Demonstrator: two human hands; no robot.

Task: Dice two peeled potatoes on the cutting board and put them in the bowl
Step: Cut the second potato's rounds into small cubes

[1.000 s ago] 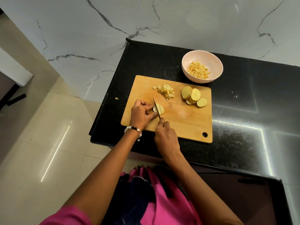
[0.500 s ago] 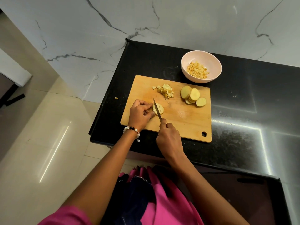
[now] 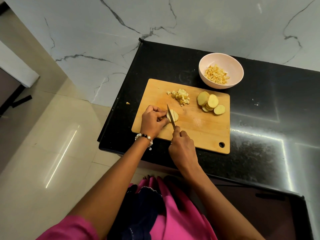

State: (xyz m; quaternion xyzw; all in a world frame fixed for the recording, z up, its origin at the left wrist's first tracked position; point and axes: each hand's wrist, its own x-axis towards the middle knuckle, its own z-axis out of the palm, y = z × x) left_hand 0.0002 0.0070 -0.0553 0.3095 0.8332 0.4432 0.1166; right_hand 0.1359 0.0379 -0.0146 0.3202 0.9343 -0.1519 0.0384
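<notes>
On the wooden cutting board (image 3: 199,134), my left hand (image 3: 153,121) pinches a small stack of potato slices (image 3: 173,116) at the board's left side. My right hand (image 3: 181,147) grips a knife (image 3: 170,116) whose blade lies across that stack. A pile of diced potato (image 3: 181,97) sits at the board's far middle. A heap of round potato slices (image 3: 210,103) lies to its right. The pale pink bowl (image 3: 204,76) behind the board holds diced potato (image 3: 216,76).
The board lies on a black stone counter (image 3: 268,118) whose left edge drops to a tiled floor (image 3: 43,153). One stray potato bit (image 3: 127,103) lies on the counter left of the board. A marble wall (image 3: 121,40) stands behind.
The knife blade has shifted left across the held slices, closer to my left fingers. My left hand stays on the stack.
</notes>
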